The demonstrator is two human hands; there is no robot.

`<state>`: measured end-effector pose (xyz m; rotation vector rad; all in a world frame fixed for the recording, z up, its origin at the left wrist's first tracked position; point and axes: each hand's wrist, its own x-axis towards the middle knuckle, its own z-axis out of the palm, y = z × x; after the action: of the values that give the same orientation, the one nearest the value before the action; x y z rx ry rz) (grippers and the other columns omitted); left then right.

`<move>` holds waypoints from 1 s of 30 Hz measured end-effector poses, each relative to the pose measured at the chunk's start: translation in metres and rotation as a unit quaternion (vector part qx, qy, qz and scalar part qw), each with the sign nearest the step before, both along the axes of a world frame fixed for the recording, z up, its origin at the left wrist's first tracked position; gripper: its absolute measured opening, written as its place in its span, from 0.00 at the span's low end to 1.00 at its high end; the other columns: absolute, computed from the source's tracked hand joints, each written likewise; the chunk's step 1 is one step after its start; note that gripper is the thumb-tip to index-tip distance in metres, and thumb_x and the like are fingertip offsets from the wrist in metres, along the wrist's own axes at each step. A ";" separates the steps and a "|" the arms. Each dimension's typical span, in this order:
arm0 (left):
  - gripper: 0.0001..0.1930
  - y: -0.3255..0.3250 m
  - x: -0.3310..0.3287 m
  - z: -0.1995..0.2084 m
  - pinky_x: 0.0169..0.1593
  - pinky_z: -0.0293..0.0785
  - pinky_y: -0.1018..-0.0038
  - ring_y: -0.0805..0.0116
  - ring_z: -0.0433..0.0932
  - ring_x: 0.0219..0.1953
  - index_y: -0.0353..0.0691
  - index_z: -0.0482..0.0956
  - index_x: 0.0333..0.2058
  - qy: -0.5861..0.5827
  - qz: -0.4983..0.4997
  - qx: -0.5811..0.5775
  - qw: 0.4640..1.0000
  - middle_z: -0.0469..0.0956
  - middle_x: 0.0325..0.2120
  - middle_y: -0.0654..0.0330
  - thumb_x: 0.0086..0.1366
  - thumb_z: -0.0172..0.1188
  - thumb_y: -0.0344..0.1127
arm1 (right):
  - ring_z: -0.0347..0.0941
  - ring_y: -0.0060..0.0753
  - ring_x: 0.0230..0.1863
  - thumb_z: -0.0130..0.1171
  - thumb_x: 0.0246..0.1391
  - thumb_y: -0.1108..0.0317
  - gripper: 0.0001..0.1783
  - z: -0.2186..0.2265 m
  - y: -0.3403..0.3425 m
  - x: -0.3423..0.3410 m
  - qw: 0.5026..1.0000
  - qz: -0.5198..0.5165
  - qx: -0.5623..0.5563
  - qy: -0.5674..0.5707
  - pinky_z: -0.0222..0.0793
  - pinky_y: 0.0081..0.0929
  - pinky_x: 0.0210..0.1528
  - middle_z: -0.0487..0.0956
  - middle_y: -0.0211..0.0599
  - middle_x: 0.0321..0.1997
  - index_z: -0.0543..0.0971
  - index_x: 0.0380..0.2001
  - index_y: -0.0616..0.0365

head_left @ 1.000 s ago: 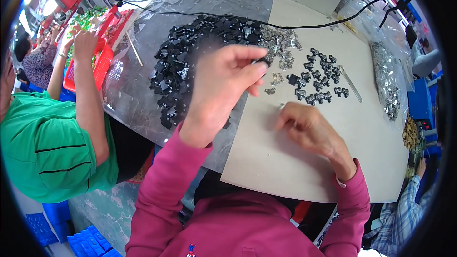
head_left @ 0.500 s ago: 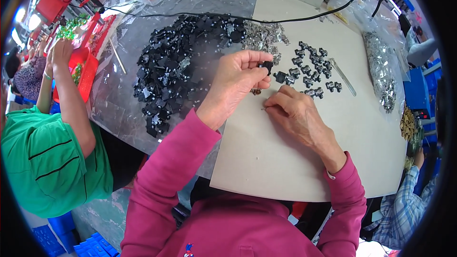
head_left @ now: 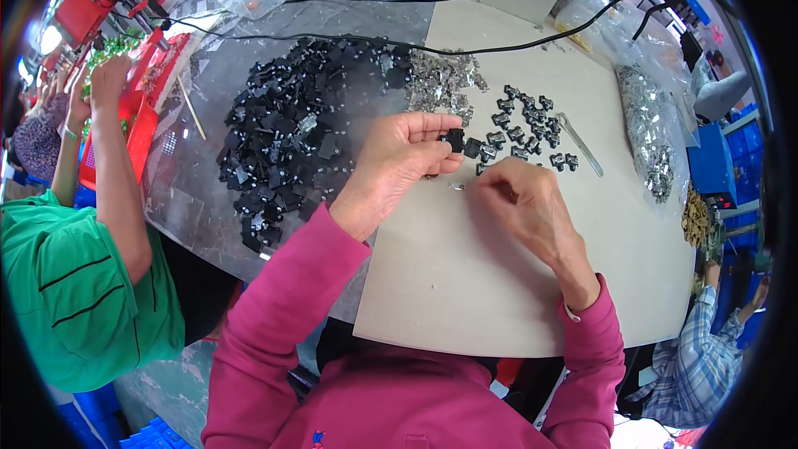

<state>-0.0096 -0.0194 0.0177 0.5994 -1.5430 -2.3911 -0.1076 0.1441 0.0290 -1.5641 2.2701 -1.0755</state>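
My left hand (head_left: 391,165) pinches a small flat black plastic piece (head_left: 455,140) between thumb and fingers, above the pale board. To its right is my right hand (head_left: 532,204), its fingers curled together low over the board; whatever they hold, if anything, is hidden. Beside those fingertips lies a small shiny metal clip (head_left: 456,187). Beyond both hands is a scattered group of black pieces with metal parts on them (head_left: 524,143). A heap of loose metal clips (head_left: 440,83) sits at the far middle. Left of my left hand spreads a large pile of black plastic pieces (head_left: 270,129).
Metal tweezers (head_left: 580,145) lie right of the black pieces. A clear bag of metal parts (head_left: 648,137) rests at the board's right edge. Black cables (head_left: 349,37) cross the far side. At left, a person in green (head_left: 79,274) works beside a red basket (head_left: 141,137).
My right hand has moved slightly away from my left, its fingers curling more, and a metal clip now shows on the board beside it. My left hand keeps the black piece. The whole view has shifted slightly.
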 end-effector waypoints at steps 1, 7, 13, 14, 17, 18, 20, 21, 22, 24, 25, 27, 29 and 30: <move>0.16 0.000 -0.001 0.001 0.35 0.77 0.81 0.73 0.78 0.31 0.29 0.73 0.44 0.002 0.001 0.001 1.000 0.74 0.34 0.60 0.56 0.59 0.23 | 0.70 0.37 0.22 0.59 0.42 0.79 0.05 0.000 0.000 -0.002 0.999 -0.032 -0.002 -0.018 0.66 0.28 0.24 0.73 0.41 0.25 0.76 0.27 0.64; 0.16 -0.001 -0.001 -0.002 0.34 0.77 0.81 0.72 0.79 0.31 0.28 0.73 0.43 0.019 -0.017 -0.034 0.999 0.74 0.35 0.58 0.54 0.60 0.23 | 0.72 0.43 0.23 0.57 0.44 0.78 0.02 -0.009 -0.006 0.006 0.999 -0.011 0.009 0.032 0.68 0.34 0.25 0.74 0.42 0.26 0.76 0.25 0.64; 0.16 0.001 0.000 0.000 0.33 0.77 0.81 0.72 0.79 0.30 0.28 0.73 0.41 0.017 -0.008 -0.027 0.999 0.74 0.33 0.58 0.53 0.61 0.22 | 0.71 0.42 0.20 0.58 0.43 0.78 0.01 -0.013 -0.009 0.008 0.992 0.013 -0.006 0.123 0.67 0.33 0.22 0.73 0.41 0.24 0.76 0.23 0.63; 0.16 0.001 0.001 -0.001 0.33 0.77 0.81 0.73 0.79 0.30 0.28 0.73 0.41 0.014 -0.005 -0.021 1.000 0.74 0.33 0.58 0.52 0.61 0.21 | 0.71 0.42 0.20 0.58 0.43 0.78 0.01 -0.013 -0.008 0.006 0.992 0.012 -0.008 0.124 0.67 0.33 0.22 0.73 0.41 0.24 0.76 0.23 0.63; 0.16 0.003 -0.001 -0.004 0.34 0.77 0.81 0.73 0.78 0.30 0.28 0.73 0.41 0.012 0.007 -0.036 0.999 0.74 0.33 0.58 0.52 0.62 0.21 | 0.72 0.38 0.19 0.58 0.44 0.78 0.02 -0.010 -0.006 -0.002 0.994 -0.001 -0.050 0.096 0.67 0.30 0.21 0.73 0.40 0.23 0.75 0.24 0.64; 0.16 0.004 -0.001 -0.004 0.34 0.77 0.81 0.73 0.78 0.30 0.28 0.73 0.41 0.010 0.014 -0.042 0.999 0.74 0.33 0.58 0.52 0.62 0.20 | 0.72 0.38 0.19 0.58 0.44 0.78 0.02 -0.009 -0.007 -0.001 0.994 -0.002 -0.051 0.097 0.67 0.30 0.21 0.73 0.40 0.23 0.75 0.24 0.64; 0.16 0.008 -0.002 0.000 0.34 0.77 0.80 0.73 0.78 0.30 0.28 0.73 0.41 0.002 0.006 -0.056 0.998 0.74 0.33 0.58 0.52 0.61 0.20 | 0.69 0.28 0.18 0.58 0.46 0.79 0.02 -0.004 -0.007 0.003 0.993 -0.069 -0.091 -0.028 0.65 0.23 0.20 0.73 0.35 0.21 0.75 0.26 0.64; 0.16 0.010 -0.002 0.002 0.35 0.78 0.80 0.73 0.78 0.31 0.28 0.73 0.42 -0.007 0.000 -0.069 0.998 0.75 0.33 0.58 0.52 0.61 0.20 | 0.67 0.22 0.17 0.58 0.46 0.79 0.03 -0.004 -0.008 0.005 0.984 -0.102 -0.111 -0.091 0.63 0.20 0.19 0.73 0.33 0.20 0.75 0.27 0.64; 0.17 0.012 -0.002 0.003 0.35 0.78 0.80 0.74 0.78 0.31 0.28 0.73 0.42 -0.016 -0.006 -0.082 0.997 0.75 0.33 0.58 0.52 0.61 0.19 | 0.67 0.22 0.17 0.58 0.46 0.79 0.03 -0.005 -0.010 0.007 0.984 -0.104 -0.112 -0.092 0.63 0.20 0.19 0.73 0.33 0.20 0.75 0.27 0.64; 0.17 0.013 -0.001 0.003 0.36 0.78 0.79 0.74 0.78 0.32 0.28 0.73 0.43 -0.005 -0.018 -0.079 0.997 0.75 0.33 0.57 0.52 0.61 0.20 | 0.67 0.20 0.18 0.58 0.47 0.78 0.03 -0.013 -0.013 0.009 0.985 -0.089 -0.133 -0.063 0.64 0.18 0.20 0.74 0.32 0.20 0.74 0.27 0.64; 0.18 0.013 -0.002 0.003 0.38 0.78 0.79 0.74 0.78 0.32 0.28 0.72 0.43 0.005 -0.029 -0.075 0.997 0.75 0.33 0.57 0.52 0.61 0.20 | 0.67 0.18 0.19 0.58 0.48 0.78 0.04 -0.015 -0.014 0.009 0.985 -0.082 -0.144 -0.048 0.64 0.17 0.20 0.74 0.32 0.20 0.73 0.27 0.64; 0.18 0.012 -0.002 0.001 0.39 0.78 0.78 0.74 0.78 0.32 0.28 0.72 0.44 0.016 -0.042 -0.072 0.996 0.76 0.34 0.57 0.52 0.61 0.20 | 0.68 0.19 0.19 0.58 0.47 0.79 0.04 -0.018 -0.013 0.007 0.985 -0.081 -0.151 -0.019 0.64 0.17 0.20 0.74 0.32 0.20 0.73 0.27 0.64; 0.18 0.009 -0.002 -0.003 0.41 0.78 0.77 0.73 0.78 0.34 0.28 0.72 0.45 0.027 -0.077 -0.031 0.996 0.76 0.35 0.55 0.53 0.60 0.20 | 0.68 0.20 0.19 0.59 0.46 0.79 0.05 -0.019 -0.014 0.005 0.983 -0.074 -0.163 0.036 0.65 0.17 0.20 0.73 0.33 0.20 0.72 0.26 0.63; 0.19 0.007 -0.001 -0.003 0.41 0.78 0.77 0.73 0.78 0.34 0.28 0.72 0.45 0.032 -0.093 -0.011 0.995 0.76 0.36 0.55 0.53 0.60 0.20 | 0.68 0.20 0.19 0.59 0.46 0.79 0.05 -0.019 -0.014 0.004 0.983 -0.074 -0.164 0.036 0.65 0.17 0.20 0.73 0.33 0.20 0.72 0.26 0.63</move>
<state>-0.0108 -0.0119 0.0144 0.3852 -1.6611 -2.4974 -0.1033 0.1303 0.0100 -1.5864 2.3839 -1.5233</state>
